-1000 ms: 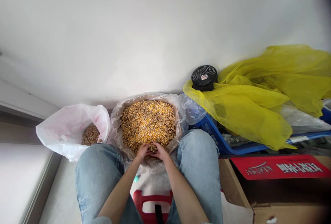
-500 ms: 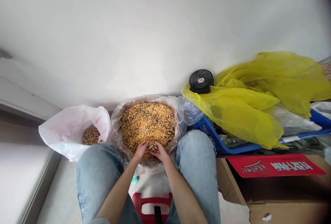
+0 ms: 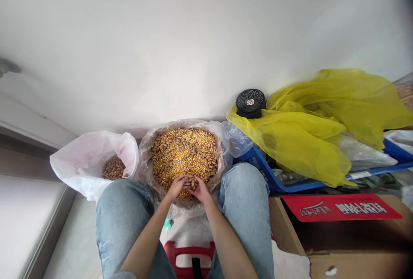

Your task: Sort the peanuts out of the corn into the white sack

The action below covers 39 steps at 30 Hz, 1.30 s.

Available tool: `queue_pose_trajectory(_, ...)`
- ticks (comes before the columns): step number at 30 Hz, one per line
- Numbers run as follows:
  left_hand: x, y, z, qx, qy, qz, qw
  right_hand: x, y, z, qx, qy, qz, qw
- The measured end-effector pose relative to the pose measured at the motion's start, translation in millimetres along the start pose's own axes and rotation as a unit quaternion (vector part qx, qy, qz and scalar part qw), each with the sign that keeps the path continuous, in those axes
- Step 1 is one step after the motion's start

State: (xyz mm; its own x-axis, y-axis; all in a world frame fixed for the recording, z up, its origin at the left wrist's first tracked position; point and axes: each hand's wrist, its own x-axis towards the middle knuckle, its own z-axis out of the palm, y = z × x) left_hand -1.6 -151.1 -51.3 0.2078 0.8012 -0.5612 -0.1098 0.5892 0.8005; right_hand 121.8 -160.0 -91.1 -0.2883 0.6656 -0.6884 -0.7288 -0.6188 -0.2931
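"Lifted clear of where they dug at the near edge a second ago, my hands now show what they gathered. What do you see in the grip?"

"I see a small clump of tan, ridged, peanut-like pods (image 3: pixel 192 183) sitting in the gap between both palms. Your left hand (image 3: pixel 177 186) closes round its left side and your right hand (image 3: pixel 201 189) round its right, fingers curled inward and nearly meeting."

"So I'm cupping, not spread. Is anything pinched?"

"I can't tell; the fingertips are too small to read. The clump lies above the near edge of the broad heap of yellow and pale kernels mixed with pods (image 3: pixel 183 152), inside the clear, crinkled plastic bag (image 3: pixel 146 152)."

"And around me?"

"I have the white, pink-smudged bag (image 3: pixel 72 158) just left of that one, with brown pods (image 3: pixel 113 168) at its bottom. Off to the right, a round black plastic fan (image 3: pixel 251 102) stands at the corner of the sheer yellow mesh cloth (image 3: pixel 300 137), which drapes over a blue plastic basket (image 3: pixel 278 185). Nearer is an open brown cardboard box (image 3: pixel 355 265) with a red printed flap (image 3: pixel 342 207)."
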Motion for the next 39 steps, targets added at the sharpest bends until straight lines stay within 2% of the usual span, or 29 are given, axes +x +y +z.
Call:
queue_pose_trajectory(4,0.1,4.3,0.0,0.006,-0.008,0.004,1.0,-1.0,-0.5,1.0,0.02,-0.009,0.0,1.0)
queue_pose_trajectory(15,0.3,10.6,0.5,-0.001,0.028,-0.002,1.0,-2.7,-0.4,3.2,0.064,-0.034,-0.004,0.997)
queue_pose_trajectory(25,2.1,11.4,3.5,0.059,-0.034,0.047,0.997,1.6,1.9,1.0,0.093,-0.027,-0.014,0.995)
queue_pose_trajectory(32,-3.8,16.7,8.3,0.121,-0.07,0.116,0.983,-0.4,0.7,4.4,0.099,-0.02,-0.006,0.995)
queue_pose_trajectory(35,-5.4,17.8,10.3,0.108,-0.084,0.111,0.984,-1.6,0.2,5.6,0.104,-0.027,-0.007,0.994)
queue_pose_trajectory(37,-6.0,19.7,10.7,0.094,-0.075,0.107,0.987,-3.0,-0.3,6.6,0.108,-0.034,-0.008,0.994)
queue_pose_trajectory(39,-6.6,23.2,10.0,0.086,-0.034,0.114,0.989,-5.1,-1.1,8.0,0.112,-0.042,-0.007,0.993)
